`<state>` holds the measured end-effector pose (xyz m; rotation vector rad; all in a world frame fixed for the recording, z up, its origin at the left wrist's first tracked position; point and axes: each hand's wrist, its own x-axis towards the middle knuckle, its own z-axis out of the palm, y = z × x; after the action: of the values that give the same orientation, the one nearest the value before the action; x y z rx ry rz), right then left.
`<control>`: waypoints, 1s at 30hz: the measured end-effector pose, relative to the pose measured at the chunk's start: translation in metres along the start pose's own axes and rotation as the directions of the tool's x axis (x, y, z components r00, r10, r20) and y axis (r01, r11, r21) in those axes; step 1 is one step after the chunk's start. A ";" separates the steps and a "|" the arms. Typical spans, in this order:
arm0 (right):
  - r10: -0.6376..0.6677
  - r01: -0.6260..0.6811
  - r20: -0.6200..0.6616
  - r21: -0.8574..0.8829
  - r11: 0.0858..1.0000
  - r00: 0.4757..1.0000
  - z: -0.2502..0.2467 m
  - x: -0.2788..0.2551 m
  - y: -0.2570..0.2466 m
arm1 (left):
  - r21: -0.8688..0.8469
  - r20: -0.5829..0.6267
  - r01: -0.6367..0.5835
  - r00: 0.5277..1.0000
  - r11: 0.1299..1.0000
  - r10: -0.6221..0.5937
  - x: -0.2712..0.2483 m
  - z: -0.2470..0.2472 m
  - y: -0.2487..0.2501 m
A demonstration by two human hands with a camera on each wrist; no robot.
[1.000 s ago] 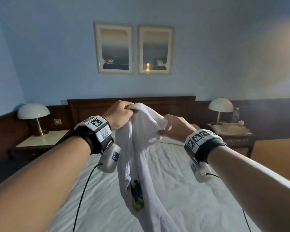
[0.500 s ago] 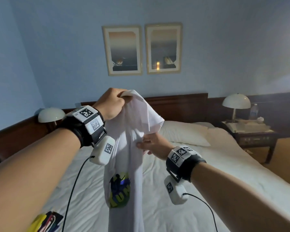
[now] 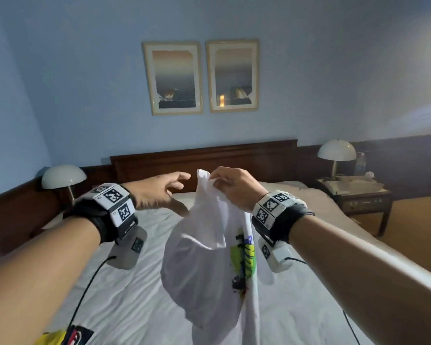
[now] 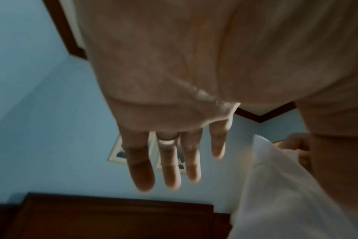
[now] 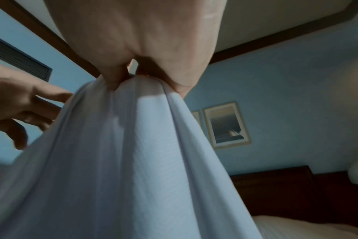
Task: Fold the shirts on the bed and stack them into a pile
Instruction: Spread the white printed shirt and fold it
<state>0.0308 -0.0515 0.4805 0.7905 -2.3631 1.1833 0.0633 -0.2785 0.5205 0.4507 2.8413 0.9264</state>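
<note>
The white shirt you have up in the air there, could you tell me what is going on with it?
A person is standing over the bed, working through shirts to fold. The right hand pinches the white shirt by its top edge so it hangs above the mattress, unfolded. The left hand is open beside it, fingers spread, not touching the cloth. Another colourful garment lies at the near edge.

A hotel-style bedroom: white-sheeted bed [image 3: 139,295] with dark wooden headboard [image 3: 204,158], matching dome-shaded bedside lamps [image 3: 337,151], two framed pictures [image 3: 174,78] on blue wall.
</note>
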 end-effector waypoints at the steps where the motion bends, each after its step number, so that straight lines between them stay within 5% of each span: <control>1: -0.021 0.021 0.011 -0.038 0.999 1.000 -0.001 0.000 -0.007 | -0.033 -0.016 -0.083 0.996 0.996 0.082 0.004 0.009 -0.001; 4: -0.025 0.030 0.037 -0.138 0.990 0.999 -0.005 0.002 -0.020 | -0.194 -0.167 -0.257 0.960 0.947 0.226 0.019 0.038 -0.002; 7: -0.007 0.013 0.024 -0.249 0.968 1.000 -0.010 -0.004 -0.018 | -0.207 -0.358 -0.293 0.910 0.933 0.207 0.026 0.052 0.001; 14: 0.092 -0.083 0.019 -0.284 0.955 0.996 -0.023 -0.041 0.010 | -0.053 -0.440 -0.263 0.872 0.963 0.213 0.032 0.048 0.025; 21: 0.356 -0.342 -0.010 -0.301 0.890 0.934 -0.021 -0.092 0.079 | 0.001 -0.489 -0.233 0.848 0.973 0.203 0.030 0.033 0.028; 24: 0.341 -0.343 -0.055 -0.257 0.903 0.939 -0.026 -0.093 0.086 | 0.177 -0.390 -0.132 0.901 0.975 0.192 0.025 0.030 0.016; 27: 0.226 -0.231 -0.050 -0.192 0.954 0.973 -0.028 -0.080 0.072 | 0.301 -0.125 0.001 0.991 0.953 0.039 0.021 0.037 0.005; 30: 0.141 -0.132 0.038 -0.184 0.974 0.989 -0.026 -0.064 0.050 | 0.302 -0.014 0.036 0.999 0.953 -0.033 0.021 0.066 0.004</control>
<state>0.0507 0.0142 0.4303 0.6131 -2.5583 0.9915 0.0577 -0.2321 0.4690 0.4254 2.9983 0.4863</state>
